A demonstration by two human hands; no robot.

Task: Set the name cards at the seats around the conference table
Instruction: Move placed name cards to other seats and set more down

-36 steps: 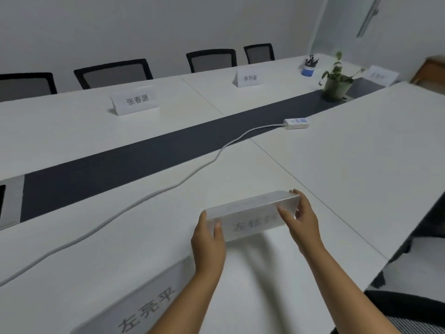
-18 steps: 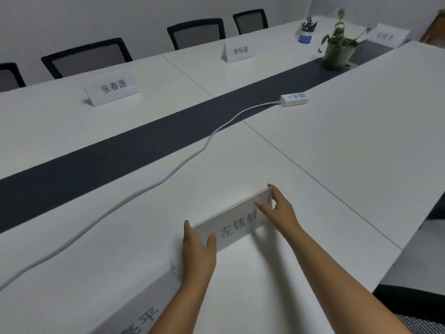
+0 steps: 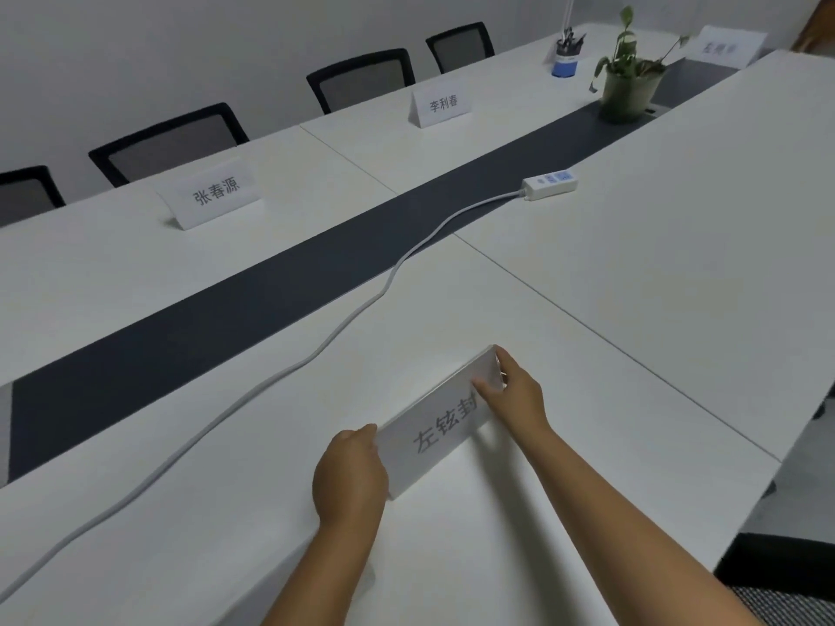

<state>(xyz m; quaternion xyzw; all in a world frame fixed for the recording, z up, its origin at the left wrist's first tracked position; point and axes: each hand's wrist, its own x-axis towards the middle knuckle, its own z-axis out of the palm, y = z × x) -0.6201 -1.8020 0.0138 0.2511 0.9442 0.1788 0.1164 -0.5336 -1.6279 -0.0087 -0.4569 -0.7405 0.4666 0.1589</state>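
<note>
A white tent-shaped name card [image 3: 440, 429] with dark characters stands on the white conference table [image 3: 632, 282] near its front edge. My left hand [image 3: 350, 474] grips the card's left end. My right hand [image 3: 513, 393] pinches its right end between thumb and fingers. Three more name cards stand across the table: one at the far left [image 3: 210, 196], one in the middle [image 3: 443, 106], and one at the far right end [image 3: 725, 47].
A white power strip [image 3: 549, 185] lies on the dark centre strip [image 3: 226, 318], its cable running toward the lower left. A potted plant [image 3: 626, 83] and a blue pen cup [image 3: 565, 61] stand far right. Black chairs [image 3: 361, 79] line the far side; another chair [image 3: 786, 576] is at bottom right.
The card came down from a raised hold onto the table and now stands there with its printed face toward me. The second card at the lower left has left the view.
</note>
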